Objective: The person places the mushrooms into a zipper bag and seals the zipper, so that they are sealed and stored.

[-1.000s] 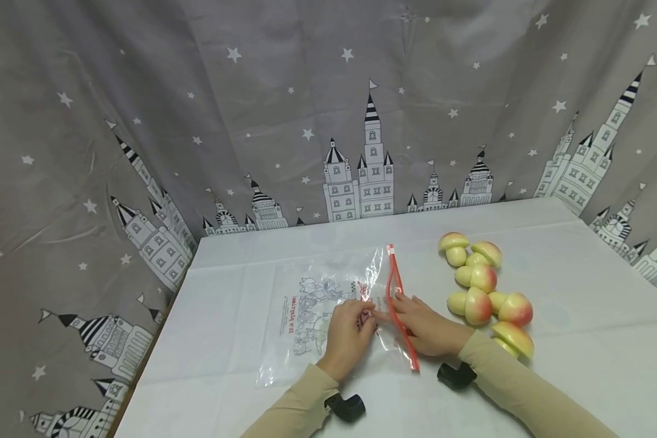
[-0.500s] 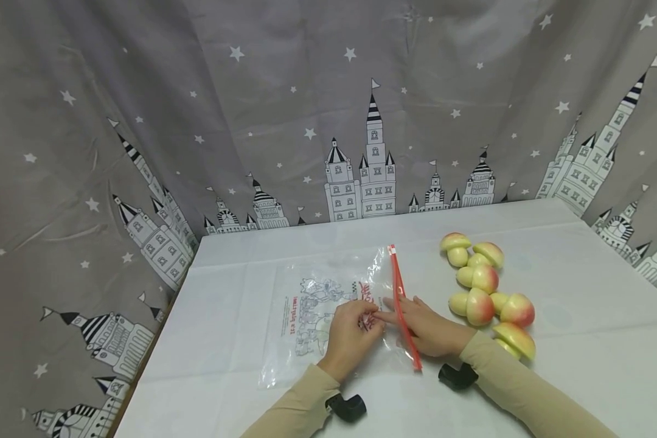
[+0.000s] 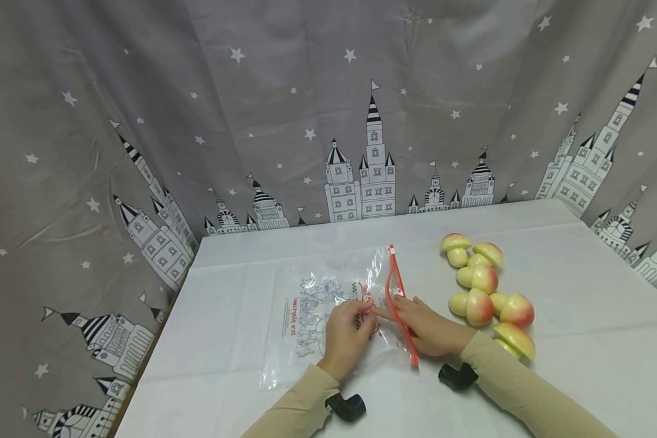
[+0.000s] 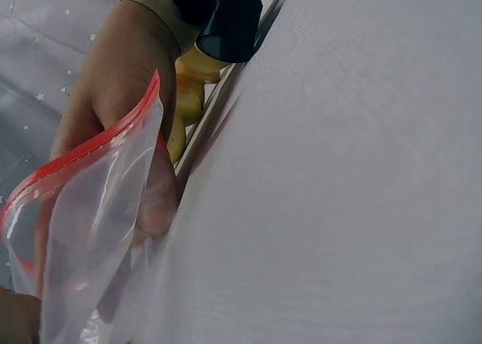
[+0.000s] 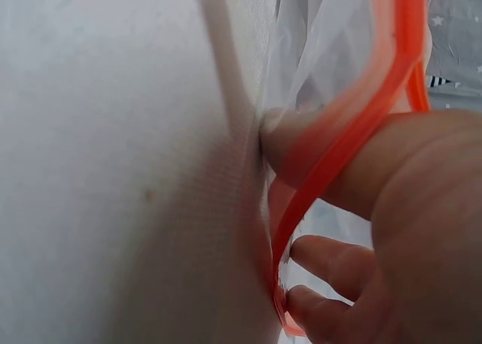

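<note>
A large clear plastic bag printed with line-drawn figures and red lettering (image 3: 286, 359) lies flat on a table covered in white cloth (image 3: 224, 328), its red zip strip (image 3: 392, 267) facing a cluster of yellow mushroom-shaped pieces with red-blushed caps (image 3: 477, 278). The person's left hand (image 3: 344, 334) pinches the upper film between curled fingers and thumb. The right hand (image 3: 432, 326) grips nothing that shows; it lies at the mouth, fingers fairly straight and partly behind the strip, the index reaching to the left fingertips.

The mouth looks likely to sag shut if the left pinch slips — the film is thin and slick. A hard pull sideways could drag or crease the whole bag, since nothing else visibly holds it down. The lowest piece lies right beside the right beige sleeve (image 3: 520, 383), so drawing that arm back carelessly could nudge it, and rounded caps may roll.

The table's left edge is well apart from the bag, and its far edge meets a grey castle-print curtain (image 3: 252, 91). White cloth shows on the bag's left and between strip and cluster; the near edge is out of view.
</note>
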The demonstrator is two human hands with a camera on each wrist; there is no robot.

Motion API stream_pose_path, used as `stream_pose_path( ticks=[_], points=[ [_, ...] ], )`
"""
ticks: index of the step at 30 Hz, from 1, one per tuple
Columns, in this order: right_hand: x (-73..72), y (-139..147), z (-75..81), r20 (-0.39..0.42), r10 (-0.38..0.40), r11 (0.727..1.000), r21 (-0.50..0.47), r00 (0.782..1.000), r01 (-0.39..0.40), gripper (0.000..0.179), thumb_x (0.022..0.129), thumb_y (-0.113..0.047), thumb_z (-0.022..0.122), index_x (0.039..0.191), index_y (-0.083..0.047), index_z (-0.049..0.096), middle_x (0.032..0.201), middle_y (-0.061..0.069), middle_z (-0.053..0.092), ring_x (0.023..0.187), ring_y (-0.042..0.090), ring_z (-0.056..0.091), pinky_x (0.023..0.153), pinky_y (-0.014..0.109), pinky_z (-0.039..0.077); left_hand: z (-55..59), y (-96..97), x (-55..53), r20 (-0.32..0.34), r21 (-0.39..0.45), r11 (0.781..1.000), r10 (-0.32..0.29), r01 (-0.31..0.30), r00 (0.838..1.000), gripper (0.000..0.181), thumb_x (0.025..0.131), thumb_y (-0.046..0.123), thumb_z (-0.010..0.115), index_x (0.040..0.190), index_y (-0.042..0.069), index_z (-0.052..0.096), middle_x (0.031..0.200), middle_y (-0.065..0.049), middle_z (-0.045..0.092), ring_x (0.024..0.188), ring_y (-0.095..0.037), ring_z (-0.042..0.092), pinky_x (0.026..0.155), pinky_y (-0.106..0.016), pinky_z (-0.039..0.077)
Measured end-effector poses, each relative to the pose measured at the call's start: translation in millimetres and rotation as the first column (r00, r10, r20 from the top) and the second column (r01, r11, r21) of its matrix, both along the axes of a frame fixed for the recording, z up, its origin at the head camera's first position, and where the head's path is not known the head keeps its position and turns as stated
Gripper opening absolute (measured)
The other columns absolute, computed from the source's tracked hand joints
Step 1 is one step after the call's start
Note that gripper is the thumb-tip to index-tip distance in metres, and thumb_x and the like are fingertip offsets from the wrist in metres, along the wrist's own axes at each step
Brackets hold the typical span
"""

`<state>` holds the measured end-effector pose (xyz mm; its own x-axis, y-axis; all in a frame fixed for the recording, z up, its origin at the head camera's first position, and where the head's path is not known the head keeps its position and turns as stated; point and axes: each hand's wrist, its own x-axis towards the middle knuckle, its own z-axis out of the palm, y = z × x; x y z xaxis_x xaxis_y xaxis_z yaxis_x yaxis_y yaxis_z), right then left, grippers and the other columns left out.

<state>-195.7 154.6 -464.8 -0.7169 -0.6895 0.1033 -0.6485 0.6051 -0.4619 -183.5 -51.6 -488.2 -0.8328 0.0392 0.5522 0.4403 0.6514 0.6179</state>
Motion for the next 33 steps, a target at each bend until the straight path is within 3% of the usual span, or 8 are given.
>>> stream_pose_path(
  ticks=[6,16,25,33],
  points=[
    [-1.6,0.9,-0.1,0.008,-0.014,1.000,0.022,1.000,0.014,0.057,0.092,-0.008,0.065,0.147,-0.005,0.052,0.159,0.025,0.041,0.147,0.051,0.035,0.114,0.074,0.028,2.6,-0.7,0.2,0.063,0.048,0.999,0.008,-0.011,0.998,0.005,0.083,0.007,0.074,0.086,0.011,0.074,0.088,-0.002,0.073,0.085,-0.019,0.064,0.081,-0.035,0.050],
    [-1.4,2.0,1.4,-0.020,-0.042,0.996,0.072,0.999,0.043,0.055,0.087,-0.008,0.068,0.141,-0.003,0.058,0.158,0.027,0.041,0.148,0.050,0.035,0.115,0.068,0.032,2.5,-1.8,-0.2,0.112,0.067,0.998,0.011,-0.019,0.994,0.002,0.086,0.010,0.071,0.085,0.012,0.070,0.091,-0.003,0.071,0.086,-0.020,0.061,0.081,-0.035,0.048],
    [0.7,0.1,8.6,-0.014,-0.090,0.993,0.069,0.996,0.091,0.055,0.091,-0.009,0.067,0.144,-0.004,0.056,0.154,0.029,0.045,0.144,0.050,0.041,0.115,0.063,0.036,4.6,-2.1,2.3,0.098,0.078,0.997,0.016,-0.024,0.995,0.007,0.084,0.007,0.072,0.084,0.013,0.068,0.091,-0.003,0.071,0.088,-0.020,0.062,0.083,-0.036,0.049],
    [8.0,12.1,31.2,-0.011,-0.215,0.974,0.077,0.977,0.215,0.053,0.093,-0.019,0.068,0.144,-0.009,0.057,0.151,0.026,0.050,0.142,0.054,0.041,0.113,0.065,0.038,4.2,0.0,0.8,0.055,0.077,0.997,0.002,-0.006,0.998,0.007,0.083,0.006,0.071,0.083,0.012,0.068,0.088,-0.004,0.070,0.085,-0.021,0.061,0.081,-0.036,0.048]
  ],
)
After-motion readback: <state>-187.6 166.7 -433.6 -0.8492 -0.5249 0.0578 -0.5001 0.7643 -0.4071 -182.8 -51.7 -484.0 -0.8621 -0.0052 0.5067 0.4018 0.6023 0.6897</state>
